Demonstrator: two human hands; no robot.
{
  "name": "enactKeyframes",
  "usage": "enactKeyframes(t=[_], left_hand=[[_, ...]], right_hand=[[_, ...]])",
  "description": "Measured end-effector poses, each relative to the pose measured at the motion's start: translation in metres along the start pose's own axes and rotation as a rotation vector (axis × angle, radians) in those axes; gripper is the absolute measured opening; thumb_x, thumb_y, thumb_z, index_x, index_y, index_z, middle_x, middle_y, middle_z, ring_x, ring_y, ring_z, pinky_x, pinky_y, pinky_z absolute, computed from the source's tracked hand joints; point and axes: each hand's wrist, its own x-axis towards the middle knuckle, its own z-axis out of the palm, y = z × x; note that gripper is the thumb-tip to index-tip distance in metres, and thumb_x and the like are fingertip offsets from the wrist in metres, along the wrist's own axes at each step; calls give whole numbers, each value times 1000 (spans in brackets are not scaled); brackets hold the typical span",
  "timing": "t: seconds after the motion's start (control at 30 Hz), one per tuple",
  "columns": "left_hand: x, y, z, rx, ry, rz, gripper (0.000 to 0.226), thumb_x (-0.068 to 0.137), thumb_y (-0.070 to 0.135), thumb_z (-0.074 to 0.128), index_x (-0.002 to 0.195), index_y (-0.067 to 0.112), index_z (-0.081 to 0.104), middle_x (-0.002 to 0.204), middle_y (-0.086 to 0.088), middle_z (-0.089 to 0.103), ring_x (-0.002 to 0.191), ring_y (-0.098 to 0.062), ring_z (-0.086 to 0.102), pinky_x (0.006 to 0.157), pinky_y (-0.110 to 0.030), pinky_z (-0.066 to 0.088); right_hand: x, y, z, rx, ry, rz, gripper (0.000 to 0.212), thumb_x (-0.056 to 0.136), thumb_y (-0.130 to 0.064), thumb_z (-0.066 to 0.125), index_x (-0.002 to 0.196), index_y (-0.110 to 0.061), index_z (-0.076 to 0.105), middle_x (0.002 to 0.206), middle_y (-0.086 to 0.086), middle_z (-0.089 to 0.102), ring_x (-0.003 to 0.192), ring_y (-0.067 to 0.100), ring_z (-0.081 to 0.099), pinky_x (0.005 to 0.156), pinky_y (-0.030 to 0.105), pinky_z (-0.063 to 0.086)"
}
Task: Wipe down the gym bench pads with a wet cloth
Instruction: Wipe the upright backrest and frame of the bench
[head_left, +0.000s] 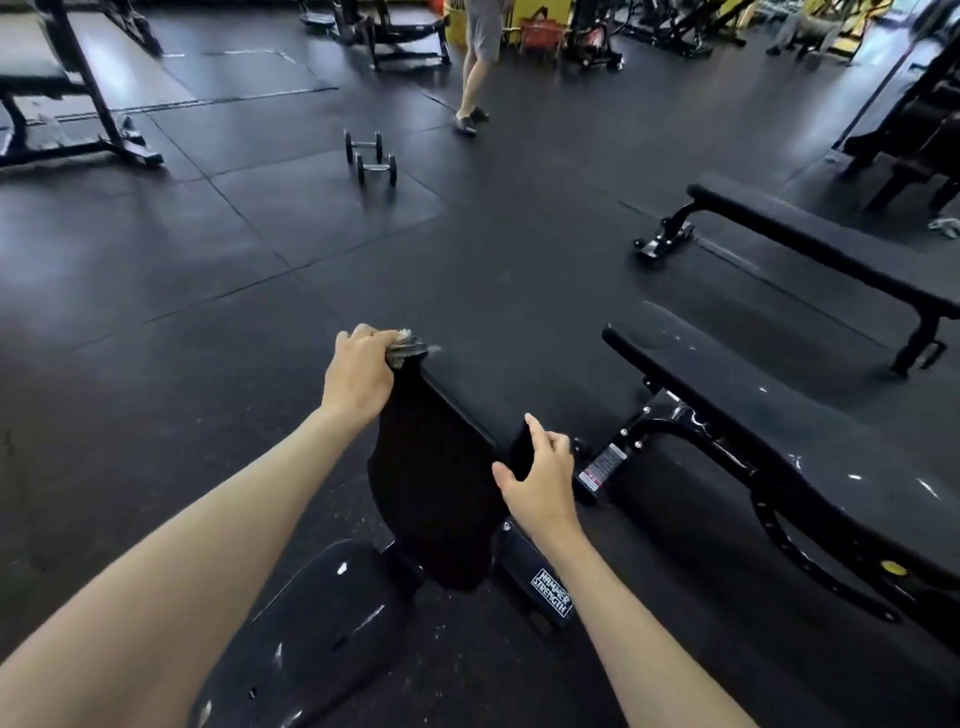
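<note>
Our L hand (358, 371) clutches cloth (405, 348) at top of back pad (431, 467); R hand (540, 478) below it grips pad edge. We judge early: seat pad (322, 623) under R hand + benches (779, 415) right of it prob unwiped.

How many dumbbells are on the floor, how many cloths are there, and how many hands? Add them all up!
Dumbbells: 2
Cloth: 1, gripped by the left hand
Hands: 2, the right hand holding the bench pad
Total: 5
</note>
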Motion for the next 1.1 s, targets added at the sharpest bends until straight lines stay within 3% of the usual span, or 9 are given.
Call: enactKeyframes(t=[0.1, 0.17, 0.27, 0.43, 0.57, 0.73, 0.9, 1.03, 1.1], left_hand=[[-7, 9, 4, -54, 44, 143, 64, 81, -17, 39, 130, 19, 57, 120, -1, 56, 103, -27, 41, 81, -40, 47], [-9, 6, 12, -24, 53, 233, 63, 78, -20, 45, 127, 16, 61, 119, -3, 59, 98, -30, 43, 75, -45, 50], [-1, -1, 19, -28, 31, 164, 66, 77, -21, 44, 130, 15, 59, 118, -4, 59, 96, -29, 41, 79, -41, 49], [26, -24, 18, -50, -197, 138, 66, 81, -20, 36, 135, 15, 54, 119, -4, 56, 98, -26, 40, 89, -37, 43], [35, -42, 22, -3, -333, 160, 62, 84, -15, 39, 137, 15, 51, 121, -4, 55, 96, -23, 39, 89, -37, 41], [45, -61, 28, -30, -522, 80, 56, 86, -10, 40, 134, 15, 53, 124, -9, 54, 115, -31, 47, 93, -38, 43], [54, -62, 16, -385, -306, -132, 56, 86, -12, 39, 130, 16, 58, 121, -8, 59, 117, -24, 51, 101, -29, 39], [50, -48, 20, -512, -327, 160, 59, 85, -15, 42, 130, 20, 58, 114, 5, 55, 104, -9, 43, 94, -7, 29], [43, -51, 29, -508, -289, 252, 57, 87, -12, 43, 132, 21, 56, 121, 2, 55, 101, -14, 39, 94, -18, 36]], right_hand=[[9, -23, 3, -76, 106, 67, 65, 91, -39, 58, 148, -18, 32, 141, 4, 33, 132, 20, 27, 109, 30, 26], [20, -40, 6, -182, 161, 19, 65, 92, -42, 55, 148, -17, 32, 144, 7, 35, 134, 23, 29, 115, 38, 20], [38, -61, 14, -305, 125, -81, 64, 94, -38, 52, 149, -16, 28, 148, 5, 36, 139, 23, 29, 119, 45, 7], [60, -78, 25, -389, 16, -62, 69, 95, -43, 51, 151, -13, 22, 151, 5, 35, 141, 22, 27, 119, 47, 3], [74, -87, 36, -462, -59, -30, 74, 95, -49, 49, 152, -12, 20, 152, 6, 33, 142, 22, 27, 119, 49, 3], [91, -111, 55, -459, -69, -26, 74, 94, -54, 46, 150, -11, 23, 152, 5, 34, 141, 21, 28, 119, 47, 3], [97, -120, 65, -471, 21, 23, 65, 93, -46, 54, 145, -11, 37, 146, 5, 45, 135, 19, 39, 121, 41, 7], [102, -115, 67, -422, 58, 40, 62, 87, -44, 63, 139, -14, 48, 138, 2, 53, 129, 19, 46, 119, 42, 14], [102, -116, 70, -393, 90, 42, 61, 86, -40, 67, 138, -13, 50, 137, 3, 55, 129, 20, 46, 116, 41, 24]])
